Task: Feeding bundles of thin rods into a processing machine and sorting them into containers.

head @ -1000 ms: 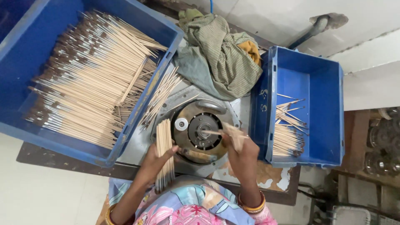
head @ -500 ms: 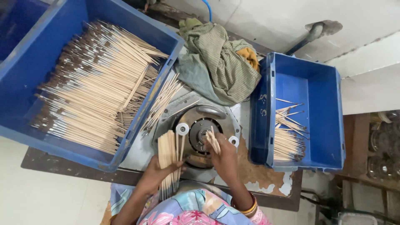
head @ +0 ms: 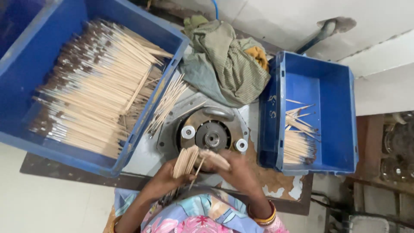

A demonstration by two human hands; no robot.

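Note:
My left hand grips a bundle of thin wooden sticks just in front of a round grey machine with a dark hub and two white rollers. My right hand meets the bundle from the right, its fingers on a single stick at the bundle's edge. A large blue crate on the left is full of brush-tipped sticks. A smaller blue crate on the right holds a small heap of finished sticks.
A loose fan of sticks lies between the large crate and the machine. A crumpled green-grey cloth lies behind the machine. The dark table edge runs along the front. Glass jars stand at far right.
My right hand has come back from the machine's hub toward my body and now meets the bundle. My left hand has lifted the bundle up and slightly right.

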